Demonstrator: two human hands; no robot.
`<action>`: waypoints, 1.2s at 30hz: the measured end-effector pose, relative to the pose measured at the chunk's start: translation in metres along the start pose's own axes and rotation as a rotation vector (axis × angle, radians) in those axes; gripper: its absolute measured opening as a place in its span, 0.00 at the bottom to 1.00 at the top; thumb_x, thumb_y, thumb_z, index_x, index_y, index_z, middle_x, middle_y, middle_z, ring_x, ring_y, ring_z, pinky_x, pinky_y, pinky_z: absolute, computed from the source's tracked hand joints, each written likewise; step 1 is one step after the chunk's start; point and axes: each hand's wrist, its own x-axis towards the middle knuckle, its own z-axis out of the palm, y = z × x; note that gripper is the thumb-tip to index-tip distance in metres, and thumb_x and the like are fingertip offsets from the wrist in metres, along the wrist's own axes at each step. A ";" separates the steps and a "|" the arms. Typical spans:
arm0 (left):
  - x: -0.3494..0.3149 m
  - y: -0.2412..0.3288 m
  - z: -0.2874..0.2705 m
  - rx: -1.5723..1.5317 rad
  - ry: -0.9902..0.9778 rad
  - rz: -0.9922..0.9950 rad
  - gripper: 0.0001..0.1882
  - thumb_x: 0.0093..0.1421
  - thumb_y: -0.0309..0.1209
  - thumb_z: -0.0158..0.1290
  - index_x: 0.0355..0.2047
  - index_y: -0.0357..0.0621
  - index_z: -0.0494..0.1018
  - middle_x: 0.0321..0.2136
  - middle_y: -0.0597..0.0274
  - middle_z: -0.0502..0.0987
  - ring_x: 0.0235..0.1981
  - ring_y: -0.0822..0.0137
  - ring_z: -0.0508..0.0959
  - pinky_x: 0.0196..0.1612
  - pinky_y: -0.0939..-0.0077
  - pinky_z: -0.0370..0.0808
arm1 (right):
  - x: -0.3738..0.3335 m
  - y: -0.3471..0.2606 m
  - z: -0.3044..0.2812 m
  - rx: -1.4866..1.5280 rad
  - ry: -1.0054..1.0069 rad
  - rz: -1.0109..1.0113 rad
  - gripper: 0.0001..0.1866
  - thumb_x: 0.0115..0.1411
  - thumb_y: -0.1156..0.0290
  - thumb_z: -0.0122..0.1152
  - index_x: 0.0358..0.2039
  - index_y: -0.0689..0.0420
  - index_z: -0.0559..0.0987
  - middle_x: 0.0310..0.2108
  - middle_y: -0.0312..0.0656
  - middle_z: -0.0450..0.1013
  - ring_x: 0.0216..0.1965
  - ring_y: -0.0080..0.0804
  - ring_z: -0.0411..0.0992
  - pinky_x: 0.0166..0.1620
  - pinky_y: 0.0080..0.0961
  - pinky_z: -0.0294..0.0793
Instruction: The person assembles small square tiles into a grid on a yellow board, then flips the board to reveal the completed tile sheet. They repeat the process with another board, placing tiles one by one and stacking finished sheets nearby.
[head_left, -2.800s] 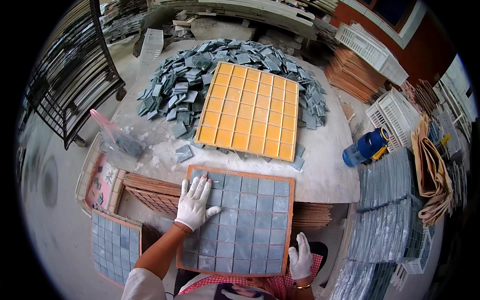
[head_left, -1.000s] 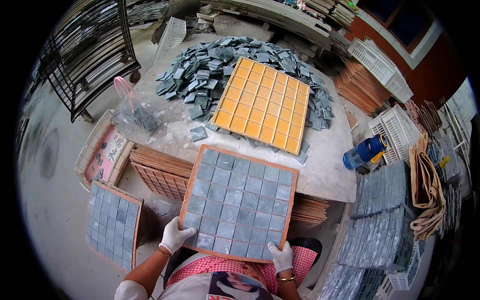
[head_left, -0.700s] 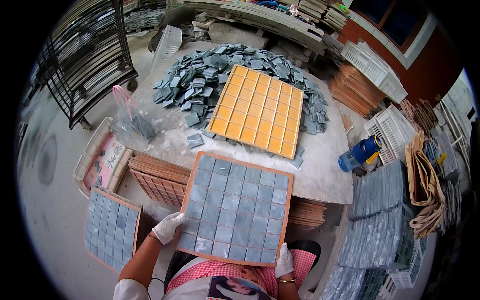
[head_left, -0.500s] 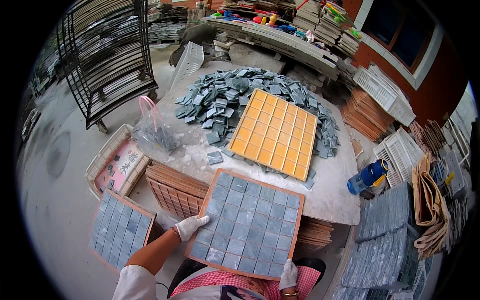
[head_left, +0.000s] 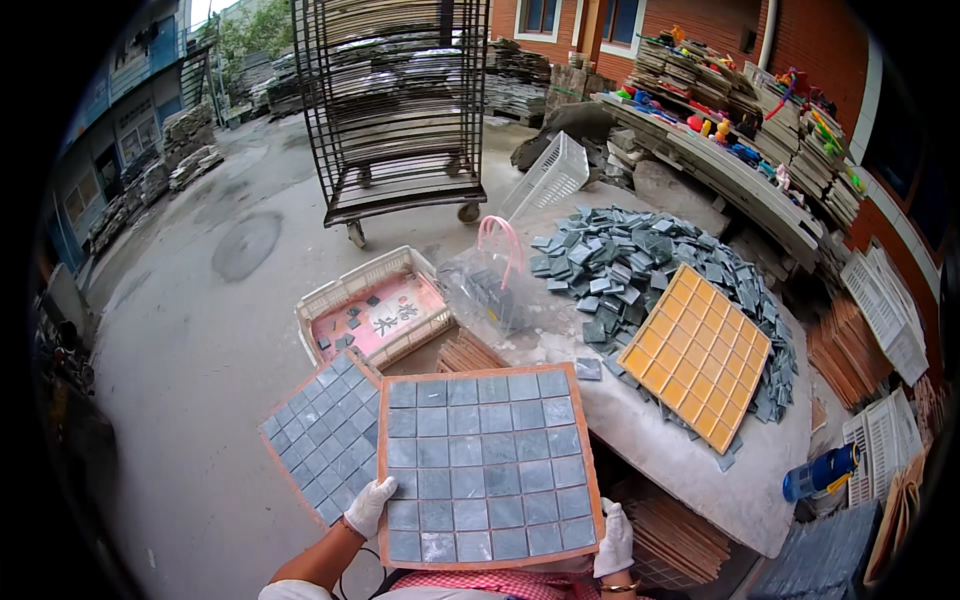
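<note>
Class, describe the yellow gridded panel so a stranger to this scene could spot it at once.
Find the big pale table to the right of the tray of tiles the person holds. On it spreads a heap of loose grey tiles, with the gridded panel lying over the heap's near part. Its yellow colour sets it apart from those grey tiles.

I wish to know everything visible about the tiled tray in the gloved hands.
The tiled tray is squarish, with a thin orange-brown, plastic-looking rim. Six rows of six blue-grey, stone-like tiles fill it, some marked whitish. It is held with its tiled face toward the camera, left of the pale table. The left hand grips its lower left edge, thumb on the front; the right hand holds the lower right edge.
</note>
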 end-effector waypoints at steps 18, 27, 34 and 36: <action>-0.052 -0.070 -0.200 -0.431 0.693 0.341 0.20 0.62 0.39 0.49 0.47 0.36 0.68 0.40 0.58 0.75 0.39 0.64 0.77 0.43 0.68 0.75 | 0.046 0.077 0.284 0.560 -0.536 0.877 0.25 0.63 0.57 0.52 0.56 0.55 0.64 0.58 0.42 0.61 0.61 0.35 0.55 0.63 0.36 0.52; -0.032 -0.067 -0.224 -0.256 0.825 0.266 0.23 0.61 0.47 0.49 0.40 0.35 0.72 0.34 0.62 0.76 0.35 0.66 0.76 0.39 0.70 0.74 | 0.048 0.086 0.297 0.489 -0.531 0.902 0.24 0.64 0.59 0.51 0.58 0.53 0.62 0.59 0.41 0.59 0.62 0.35 0.54 0.63 0.36 0.53; -0.031 -0.052 -0.240 0.669 1.089 -0.187 0.39 0.62 0.60 0.37 0.22 0.29 0.72 0.17 0.52 0.74 0.25 0.62 0.77 0.28 0.63 0.70 | 0.047 0.075 0.300 0.383 -0.570 0.863 0.25 0.64 0.58 0.51 0.58 0.55 0.62 0.57 0.39 0.59 0.59 0.34 0.57 0.58 0.36 0.58; -0.036 -0.069 -0.268 0.848 1.098 -0.273 0.41 0.61 0.61 0.35 0.21 0.28 0.72 0.15 0.49 0.73 0.21 0.58 0.76 0.26 0.62 0.69 | 0.045 0.069 0.304 0.337 -0.609 0.852 0.26 0.64 0.56 0.50 0.57 0.56 0.62 0.56 0.39 0.60 0.57 0.33 0.60 0.56 0.36 0.61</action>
